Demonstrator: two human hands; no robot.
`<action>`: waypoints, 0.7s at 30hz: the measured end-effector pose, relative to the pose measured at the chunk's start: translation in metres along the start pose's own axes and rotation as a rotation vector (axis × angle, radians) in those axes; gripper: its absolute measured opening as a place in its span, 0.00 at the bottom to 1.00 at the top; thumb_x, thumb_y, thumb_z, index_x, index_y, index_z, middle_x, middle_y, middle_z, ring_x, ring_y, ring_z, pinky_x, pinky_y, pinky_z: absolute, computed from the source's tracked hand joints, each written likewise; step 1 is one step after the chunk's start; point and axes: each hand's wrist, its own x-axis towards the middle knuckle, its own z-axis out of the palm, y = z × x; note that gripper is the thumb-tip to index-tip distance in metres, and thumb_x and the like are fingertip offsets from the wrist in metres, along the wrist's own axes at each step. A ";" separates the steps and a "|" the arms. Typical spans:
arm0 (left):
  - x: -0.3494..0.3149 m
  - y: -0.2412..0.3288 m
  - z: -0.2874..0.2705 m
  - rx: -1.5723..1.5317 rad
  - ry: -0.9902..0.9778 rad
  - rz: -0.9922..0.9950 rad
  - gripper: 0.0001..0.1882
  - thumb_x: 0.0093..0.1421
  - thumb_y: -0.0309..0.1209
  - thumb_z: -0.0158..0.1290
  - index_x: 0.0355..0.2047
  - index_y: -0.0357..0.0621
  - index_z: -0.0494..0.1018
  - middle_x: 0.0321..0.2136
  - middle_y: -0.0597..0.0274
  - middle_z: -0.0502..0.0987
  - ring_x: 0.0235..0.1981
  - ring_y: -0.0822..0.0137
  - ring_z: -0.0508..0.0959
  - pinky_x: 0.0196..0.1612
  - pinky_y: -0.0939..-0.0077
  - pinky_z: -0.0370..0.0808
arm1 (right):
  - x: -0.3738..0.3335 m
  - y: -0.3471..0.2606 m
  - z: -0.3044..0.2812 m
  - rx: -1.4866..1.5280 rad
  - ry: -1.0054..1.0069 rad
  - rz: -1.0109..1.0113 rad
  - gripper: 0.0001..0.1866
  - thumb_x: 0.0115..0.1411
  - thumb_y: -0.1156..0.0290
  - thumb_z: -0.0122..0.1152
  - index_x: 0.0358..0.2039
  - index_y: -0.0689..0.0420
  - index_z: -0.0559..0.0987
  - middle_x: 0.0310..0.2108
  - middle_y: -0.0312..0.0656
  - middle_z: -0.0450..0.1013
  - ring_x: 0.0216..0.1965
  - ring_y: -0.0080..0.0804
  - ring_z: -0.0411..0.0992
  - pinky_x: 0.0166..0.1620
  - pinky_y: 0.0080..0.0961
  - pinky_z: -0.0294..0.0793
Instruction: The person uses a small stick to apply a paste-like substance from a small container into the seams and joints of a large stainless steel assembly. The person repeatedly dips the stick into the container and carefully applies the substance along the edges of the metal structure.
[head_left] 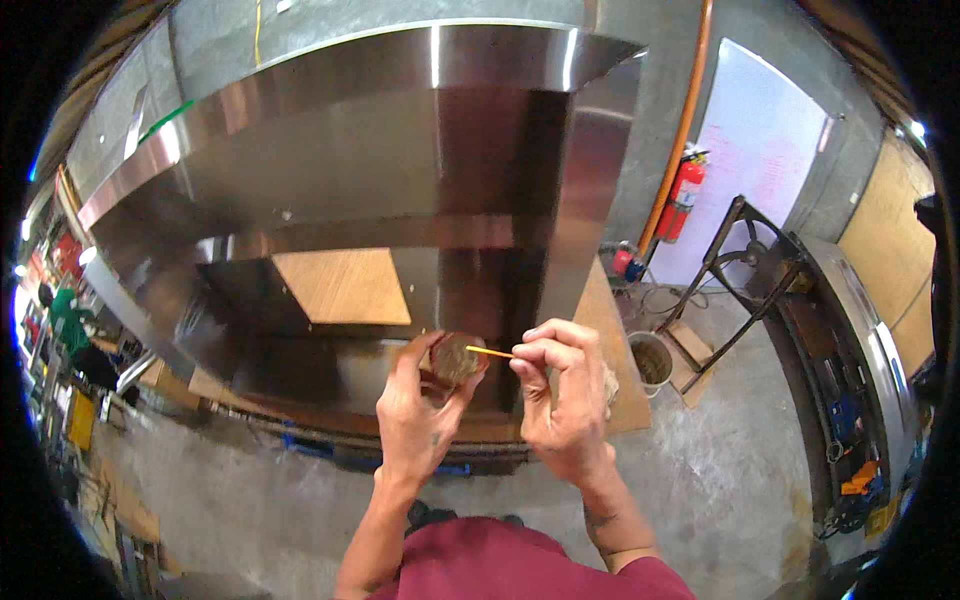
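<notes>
Pinching a yellow-orange stick [490,351] beside the cylinder [457,360] our left hand [411,412] cups, our right hand [563,388] curls; whiteboard writing [713,150] illegible.

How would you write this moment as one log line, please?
left hand: holds round brown piece | right hand: pinches thin orange stick | stick tip: at piece, contact unclear | behind: shiny metal structure

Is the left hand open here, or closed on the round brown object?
Closed: the left hand has the round brown object between its thumb and fingers.
</notes>
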 end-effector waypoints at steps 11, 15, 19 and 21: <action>-0.008 -0.002 0.001 0.046 -0.014 0.111 0.36 0.57 0.18 0.75 0.66 0.41 0.75 0.55 0.51 0.84 0.44 0.61 0.88 0.44 0.68 0.88 | -0.001 0.004 0.004 -0.229 -0.161 -0.068 0.17 0.60 0.82 0.75 0.51 0.59 0.86 0.53 0.47 0.73 0.51 0.46 0.74 0.49 0.38 0.82; -0.008 0.002 0.000 -0.027 -0.044 0.055 0.37 0.56 0.14 0.73 0.66 0.41 0.75 0.55 0.52 0.82 0.44 0.61 0.88 0.43 0.70 0.89 | 0.000 0.009 0.006 -0.274 -0.176 -0.112 0.19 0.58 0.81 0.74 0.51 0.59 0.87 0.54 0.47 0.73 0.52 0.46 0.74 0.49 0.38 0.82; -0.009 -0.001 0.000 -0.001 -0.044 0.072 0.38 0.55 0.14 0.72 0.66 0.41 0.75 0.55 0.52 0.82 0.43 0.62 0.88 0.42 0.71 0.89 | -0.003 0.012 0.008 -0.265 -0.192 -0.102 0.19 0.56 0.81 0.73 0.50 0.59 0.87 0.54 0.47 0.73 0.51 0.47 0.74 0.50 0.40 0.82; -0.010 -0.002 0.000 0.001 -0.050 0.061 0.38 0.55 0.14 0.72 0.66 0.41 0.75 0.55 0.52 0.82 0.43 0.62 0.88 0.42 0.71 0.89 | -0.002 0.012 0.008 -0.258 -0.203 -0.093 0.18 0.57 0.81 0.74 0.49 0.59 0.86 0.54 0.47 0.73 0.51 0.47 0.74 0.50 0.42 0.82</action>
